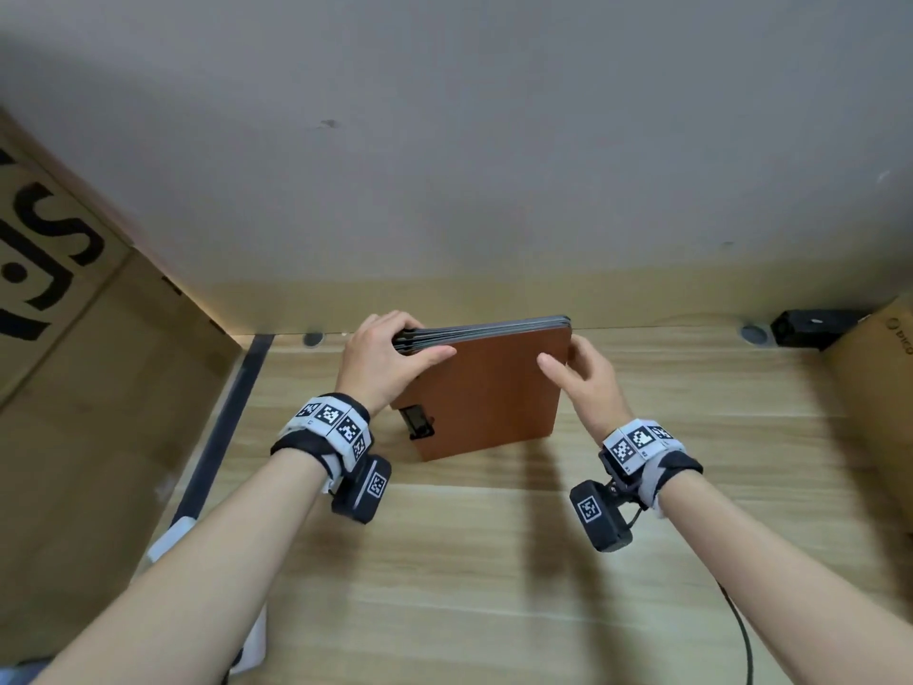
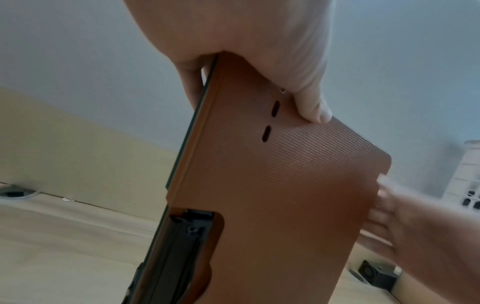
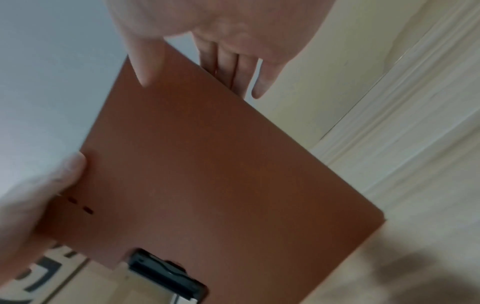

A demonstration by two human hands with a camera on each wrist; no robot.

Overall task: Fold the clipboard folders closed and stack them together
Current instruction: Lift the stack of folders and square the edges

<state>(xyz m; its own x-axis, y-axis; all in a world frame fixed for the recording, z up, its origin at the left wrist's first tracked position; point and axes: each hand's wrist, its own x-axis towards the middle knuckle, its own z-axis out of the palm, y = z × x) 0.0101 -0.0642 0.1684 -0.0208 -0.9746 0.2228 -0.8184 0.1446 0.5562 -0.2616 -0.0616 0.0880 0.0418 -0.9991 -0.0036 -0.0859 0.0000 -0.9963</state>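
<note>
A stack of closed clipboard folders [image 1: 486, 388] stands tilted on its lower edge on the wooden table [image 1: 444, 561], brown cover facing me, grey edges showing along the top. A black clip [image 1: 417, 421] sits in a notch at its lower left. My left hand [image 1: 425, 338] grips the upper left corner, thumb on the brown cover [image 2: 272, 195] and fingers behind. My right hand [image 1: 560, 353] is at the upper right edge: its thumb lies over the cover [image 3: 221, 164] and its straight fingers [image 3: 244, 82] are behind the edge.
A large cardboard box [image 1: 74, 338] walls off the left side, and another box [image 1: 874, 368] stands at the right. A small black device [image 1: 810, 326] and two round cable grommets [image 1: 752, 332] lie along the back wall. A black cable [image 1: 741, 635] trails at front right.
</note>
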